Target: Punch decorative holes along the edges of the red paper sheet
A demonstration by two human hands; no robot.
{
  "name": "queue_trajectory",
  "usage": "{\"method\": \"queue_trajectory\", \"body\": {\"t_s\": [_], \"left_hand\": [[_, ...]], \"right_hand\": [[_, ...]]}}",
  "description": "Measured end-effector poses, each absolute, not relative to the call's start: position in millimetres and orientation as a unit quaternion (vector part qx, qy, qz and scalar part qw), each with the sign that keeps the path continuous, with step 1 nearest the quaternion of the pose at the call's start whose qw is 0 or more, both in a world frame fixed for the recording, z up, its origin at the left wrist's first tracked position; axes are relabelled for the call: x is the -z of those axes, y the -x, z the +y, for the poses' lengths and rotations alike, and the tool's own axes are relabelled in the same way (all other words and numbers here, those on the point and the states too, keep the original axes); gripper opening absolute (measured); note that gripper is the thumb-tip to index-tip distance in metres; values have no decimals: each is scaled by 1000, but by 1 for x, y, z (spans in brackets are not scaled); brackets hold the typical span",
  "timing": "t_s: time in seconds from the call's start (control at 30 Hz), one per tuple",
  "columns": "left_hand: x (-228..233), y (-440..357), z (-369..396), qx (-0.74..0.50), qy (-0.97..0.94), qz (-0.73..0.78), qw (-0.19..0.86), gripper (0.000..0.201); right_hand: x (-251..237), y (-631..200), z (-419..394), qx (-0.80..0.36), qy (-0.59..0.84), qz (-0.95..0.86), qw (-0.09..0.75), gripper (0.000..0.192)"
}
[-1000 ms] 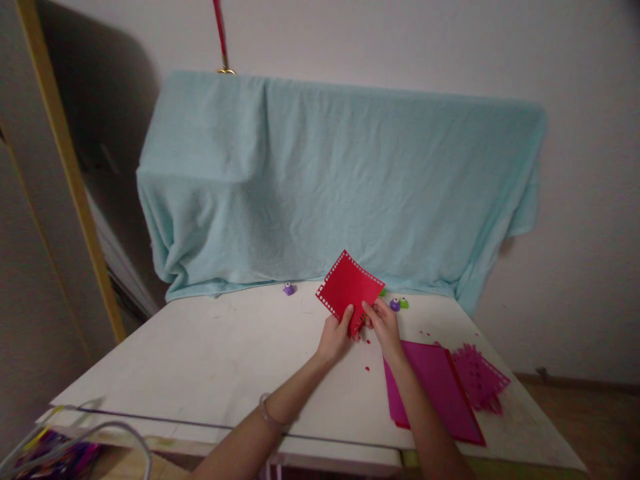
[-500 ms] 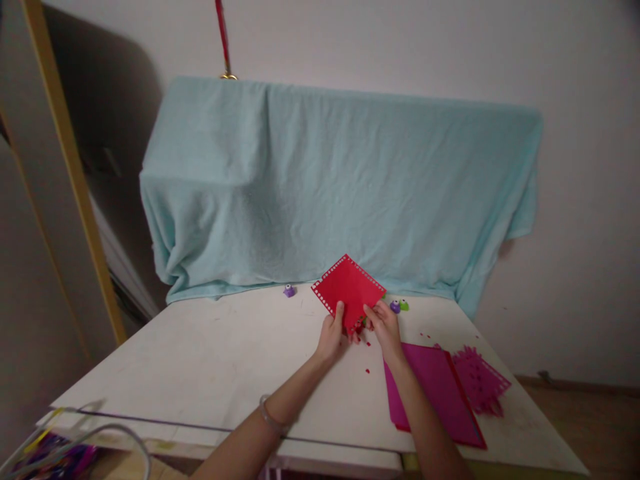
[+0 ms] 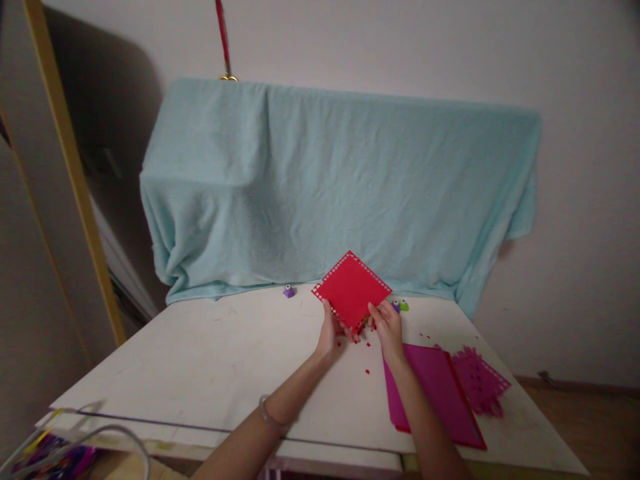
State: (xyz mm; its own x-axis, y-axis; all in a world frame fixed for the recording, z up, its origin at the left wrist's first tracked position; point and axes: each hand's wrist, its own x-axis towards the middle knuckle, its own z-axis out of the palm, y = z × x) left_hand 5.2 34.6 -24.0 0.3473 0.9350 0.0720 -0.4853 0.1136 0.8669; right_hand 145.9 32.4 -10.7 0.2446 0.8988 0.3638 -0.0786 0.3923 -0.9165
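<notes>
A square of red paper (image 3: 353, 290), turned corner-up, has small holes punched along its edges. My left hand (image 3: 331, 331) grips its lower left edge, thumb in front and fingers behind. At the lower right edge, my right hand (image 3: 387, 327) pinches the sheet between thumb and fingers. Something green shows partly behind the paper near the right fingers; what it is stays hidden. Small red paper bits (image 3: 367, 371) lie on the white table (image 3: 200, 360) below the hands. Just past my right hand sit a small purple figure with an eye (image 3: 396, 305) and a green one (image 3: 405, 305).
Magenta and red sheets (image 3: 430, 393) lie under my right forearm, beside a punched magenta paper (image 3: 480, 380). Another purple figure (image 3: 289, 291) stands near the back edge. A light blue cloth (image 3: 340, 180) hangs behind the table. A grey cable (image 3: 115, 430) loops at the front left.
The red paper has shifted slightly right and tilts more towards me, showing more of its lower edges. My left thumb has slid left to the sheet's edge.
</notes>
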Motion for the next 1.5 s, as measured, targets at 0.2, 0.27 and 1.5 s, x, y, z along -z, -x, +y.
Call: {"method": "queue_trajectory", "body": {"t_s": [0.2,0.27,1.5], "left_hand": [[24,-6,31,-496,-460,264,688,90],[25,-8,30,-499,-456,269,686,89],[33,0,36,-583,-495,423,486,59]], "right_hand": [[10,-146,31,-364,408,-488,680,27],[11,-146,32,-366,410,-486,680,27],[-14,-184,25,-201,477,-335,787,44]]}}
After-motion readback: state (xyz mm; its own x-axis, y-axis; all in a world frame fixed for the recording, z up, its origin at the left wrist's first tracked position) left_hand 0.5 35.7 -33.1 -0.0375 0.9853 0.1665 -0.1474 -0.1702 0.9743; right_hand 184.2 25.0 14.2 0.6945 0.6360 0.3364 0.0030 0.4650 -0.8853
